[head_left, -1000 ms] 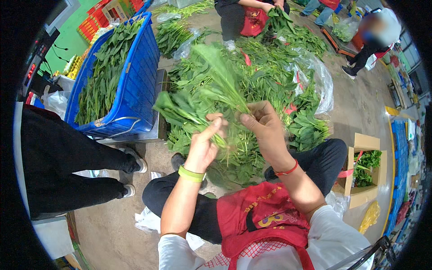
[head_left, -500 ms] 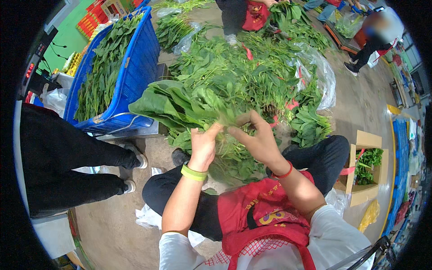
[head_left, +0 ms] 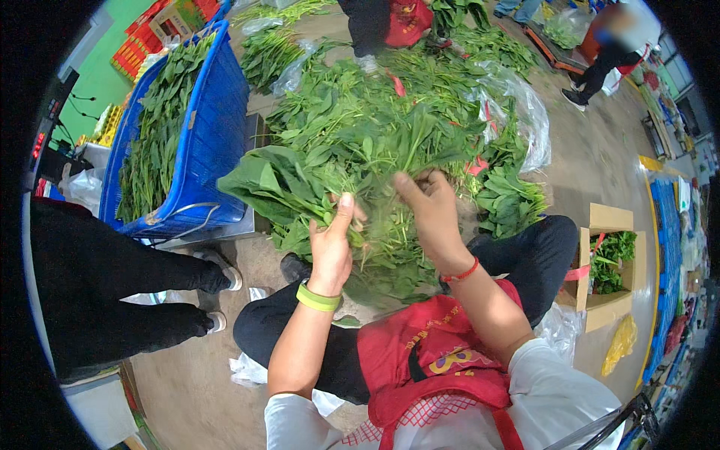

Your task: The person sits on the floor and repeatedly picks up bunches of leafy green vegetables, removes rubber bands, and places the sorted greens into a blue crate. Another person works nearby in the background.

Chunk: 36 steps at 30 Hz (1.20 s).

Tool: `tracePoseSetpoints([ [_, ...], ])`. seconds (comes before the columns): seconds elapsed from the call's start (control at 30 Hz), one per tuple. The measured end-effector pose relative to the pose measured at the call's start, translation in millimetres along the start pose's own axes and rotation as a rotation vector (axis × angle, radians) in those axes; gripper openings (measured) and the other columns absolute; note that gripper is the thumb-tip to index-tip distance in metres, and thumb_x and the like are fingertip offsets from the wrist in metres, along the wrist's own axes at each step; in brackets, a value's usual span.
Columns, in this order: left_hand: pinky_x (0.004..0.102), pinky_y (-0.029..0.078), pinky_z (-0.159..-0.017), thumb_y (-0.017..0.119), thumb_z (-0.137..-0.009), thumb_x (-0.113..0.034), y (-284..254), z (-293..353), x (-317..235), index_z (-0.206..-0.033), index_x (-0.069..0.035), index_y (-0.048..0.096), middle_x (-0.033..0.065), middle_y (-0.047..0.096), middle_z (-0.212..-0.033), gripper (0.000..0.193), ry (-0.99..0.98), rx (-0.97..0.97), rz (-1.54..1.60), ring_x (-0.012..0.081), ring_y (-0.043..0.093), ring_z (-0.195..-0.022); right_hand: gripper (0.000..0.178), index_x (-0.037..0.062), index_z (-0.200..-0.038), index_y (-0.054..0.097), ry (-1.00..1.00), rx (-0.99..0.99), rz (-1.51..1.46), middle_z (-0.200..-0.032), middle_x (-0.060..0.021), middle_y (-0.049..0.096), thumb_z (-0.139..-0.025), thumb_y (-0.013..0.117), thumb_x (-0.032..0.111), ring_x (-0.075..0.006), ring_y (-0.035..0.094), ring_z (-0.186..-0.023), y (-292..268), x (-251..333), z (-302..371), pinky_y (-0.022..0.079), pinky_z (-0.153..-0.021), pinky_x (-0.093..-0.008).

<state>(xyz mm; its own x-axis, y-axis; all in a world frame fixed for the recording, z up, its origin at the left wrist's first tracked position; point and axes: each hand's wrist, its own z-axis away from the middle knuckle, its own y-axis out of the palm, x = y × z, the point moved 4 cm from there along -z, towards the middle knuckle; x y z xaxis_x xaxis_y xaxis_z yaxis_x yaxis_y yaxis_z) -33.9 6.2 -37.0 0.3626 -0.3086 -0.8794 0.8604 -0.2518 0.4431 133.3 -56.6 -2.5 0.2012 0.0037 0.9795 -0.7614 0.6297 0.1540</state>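
Note:
A bunch of broad-leaved greens point(head_left: 274, 184) is gripped by its stems in my left hand point(head_left: 331, 251), the leaves spreading out to the left. My right hand point(head_left: 436, 221) is apart from that bunch, to its right, with fingers curled and thumb pressed in. From its fingertips a stalk of leafy greens point(head_left: 421, 139) rises, somewhat blurred by motion. Beneath and beyond both hands a wide heap of loose leafy greens point(head_left: 337, 112) covers the floor. A tied-looking bundle of greens point(head_left: 510, 199) lies to the right of my right hand.
At the left stands a blue plastic crate point(head_left: 217, 112) filled with greens, beside a standing person's dark-trousered legs point(head_left: 127, 277). An open cardboard box point(head_left: 609, 319) of greens sits at the right. Clear plastic sheeting point(head_left: 531, 124) edges the heap. Other people are at the far side.
My hands have moved apart; the right one drew away from the bunch with a stalk at its fingertips. The left still grips its bunch, its thumb now raised. The view has shifted slightly.

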Motion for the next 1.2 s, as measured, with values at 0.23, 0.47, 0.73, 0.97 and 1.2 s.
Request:
tracePoseSetpoints([
  [0.23,0.0312,0.052,-0.080,0.068,-0.099,-0.034,8,-2,-5,-0.136,-0.004,0.059,0.0095,0.066,-0.131,0.048,-0.184,-0.035,-0.054,0.0192,0.065,-0.112,0.026,-0.0018,-0.094,0.064,-0.062,0.163,0.233,-0.086,-0.0053,0.066,-0.090,0.077,0.020,-0.0103,0.059,-0.078,-10,10,-7,0.048,-0.071,-0.0292],
  [0.47,0.0267,0.049,-0.076,0.080,-0.090,-0.015,0,-9,16,-0.128,-0.007,0.061,0.0005,0.068,-0.112,0.043,-0.234,0.054,0.071,0.0093,0.062,-0.095,0.015,-0.0027,-0.099,0.071,-0.088,0.276,0.198,-0.088,-0.0057,0.069,-0.093,0.070,0.011,-0.0113,0.063,-0.082,16,-2,13,0.051,-0.077,-0.0290],
  [0.73,0.0290,0.054,-0.077,0.078,-0.090,-0.007,13,-11,4,-0.120,-0.011,0.058,0.0051,0.070,-0.108,0.037,-0.121,-0.026,0.331,0.0156,0.067,-0.100,0.021,-0.0033,-0.099,0.065,-0.112,0.166,0.261,-0.079,-0.0079,0.063,-0.099,0.064,0.018,-0.0137,0.059,-0.075,24,-23,11,0.049,-0.069,-0.0306],
  [0.97,0.0295,0.055,-0.073,0.079,-0.089,-0.008,10,-8,-1,-0.117,-0.013,0.060,0.0035,0.069,-0.108,0.034,0.016,-0.099,0.340,0.0152,0.067,-0.091,0.027,-0.0005,-0.088,0.056,-0.143,0.016,0.167,-0.073,-0.0065,0.057,-0.103,0.058,0.022,-0.0134,0.054,-0.068,40,-41,11,0.046,-0.062,-0.0334],
  [1.2,0.0285,0.051,-0.078,0.084,-0.084,-0.008,-5,-6,-13,-0.122,-0.002,0.059,0.0054,0.067,-0.113,0.046,0.159,-0.315,0.137,0.0143,0.064,-0.092,0.030,-0.0018,-0.107,0.058,0.166,0.095,-0.002,-0.091,-0.0049,0.061,-0.106,0.055,0.028,-0.0148,0.057,-0.081,29,-64,-9,0.048,-0.072,-0.0286],
])
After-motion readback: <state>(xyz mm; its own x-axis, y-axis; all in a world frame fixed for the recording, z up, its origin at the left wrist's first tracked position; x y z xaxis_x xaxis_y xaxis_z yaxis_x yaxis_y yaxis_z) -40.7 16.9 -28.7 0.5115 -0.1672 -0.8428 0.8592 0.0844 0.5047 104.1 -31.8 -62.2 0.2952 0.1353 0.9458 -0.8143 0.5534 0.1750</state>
